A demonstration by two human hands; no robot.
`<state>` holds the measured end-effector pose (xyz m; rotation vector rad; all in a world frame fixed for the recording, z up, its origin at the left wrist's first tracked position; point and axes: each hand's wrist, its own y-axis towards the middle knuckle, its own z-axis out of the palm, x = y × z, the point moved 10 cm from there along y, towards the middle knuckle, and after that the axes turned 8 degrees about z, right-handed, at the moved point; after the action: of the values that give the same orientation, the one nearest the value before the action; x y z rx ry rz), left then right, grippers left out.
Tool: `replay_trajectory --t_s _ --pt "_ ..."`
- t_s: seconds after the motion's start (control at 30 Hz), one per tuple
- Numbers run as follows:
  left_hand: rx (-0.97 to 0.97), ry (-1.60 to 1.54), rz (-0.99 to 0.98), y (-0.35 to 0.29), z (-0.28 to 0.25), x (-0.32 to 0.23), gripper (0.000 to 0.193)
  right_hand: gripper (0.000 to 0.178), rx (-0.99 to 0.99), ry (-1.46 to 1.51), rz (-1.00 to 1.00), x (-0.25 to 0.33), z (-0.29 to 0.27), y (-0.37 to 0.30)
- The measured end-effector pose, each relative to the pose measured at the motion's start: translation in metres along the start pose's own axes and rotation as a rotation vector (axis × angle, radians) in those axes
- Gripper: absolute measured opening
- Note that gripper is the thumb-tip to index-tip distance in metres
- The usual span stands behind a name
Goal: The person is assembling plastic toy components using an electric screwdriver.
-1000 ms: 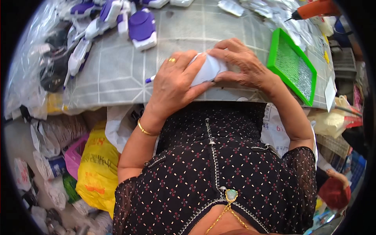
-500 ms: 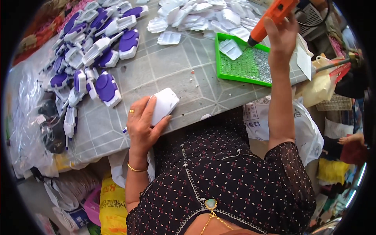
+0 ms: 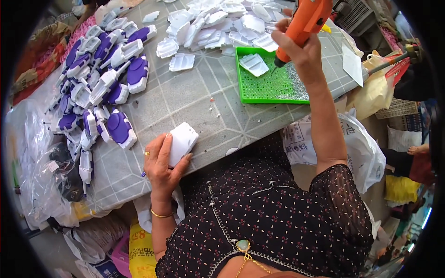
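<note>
My left hand (image 3: 162, 162) holds a white plastic casing (image 3: 184, 141) against the tabletop near the front edge. A small purple tip pokes out beside that hand. My right hand (image 3: 303, 58) is wrapped round an orange electric screwdriver (image 3: 306, 23), its black nose and thin bit pointing down over a green tray (image 3: 273, 100). Small silvery screws (image 3: 294, 76) lie heaped in the tray's right part. A white plastic cover (image 3: 254, 65) rests in its far left corner. Whether the bit touches a screw I cannot tell.
Purple-and-white plastic pieces (image 3: 119, 127) are piled at the left. White covers (image 3: 218, 28) form a heap at the back. Clear plastic bags (image 3: 34, 153) hang over the table's left side. A white bag (image 3: 357, 139) is below the right edge. A grey basket (image 3: 357, 16) stands back right.
My right hand has brought the screwdriver lower over the tray, and its bit now shows. The whole view has shifted a little. My left hand stays on the casing.
</note>
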<state>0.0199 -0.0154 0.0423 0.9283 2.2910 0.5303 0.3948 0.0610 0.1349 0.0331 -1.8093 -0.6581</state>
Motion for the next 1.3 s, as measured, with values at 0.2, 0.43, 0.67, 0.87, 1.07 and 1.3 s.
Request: replay_trajectory --t_s 0.2,0.43,0.67,0.87,1.07,1.3 --pt "0.001 0.016 -0.014 0.001 0.002 0.0 0.062 0.034 -0.149 0.127 0.125 -0.065 -0.065 -0.023" --pt "0.003 0.026 -0.025 -0.001 0.002 0.001 0.061 0.029 0.293 -0.935 0.236 -0.085 0.019 -0.026" --pt "0.01 0.013 -0.014 0.001 0.003 -0.002 0.061 0.029 0.398 -0.901 0.378 -0.117 0.028 -0.021" --pt "0.016 -0.001 -0.019 0.001 0.003 0.0 0.063 0.026 0.368 -0.817 0.29 -0.127 0.021 -0.016" --pt "0.016 -0.021 -0.043 0.001 0.003 0.002 0.063 0.022 0.374 -0.855 0.281 -0.128 -0.018 0.032" --pt "0.021 -0.041 -0.046 0.002 0.004 0.002 0.062 0.019 0.224 -0.89 0.041 -0.169 -0.046 0.121"
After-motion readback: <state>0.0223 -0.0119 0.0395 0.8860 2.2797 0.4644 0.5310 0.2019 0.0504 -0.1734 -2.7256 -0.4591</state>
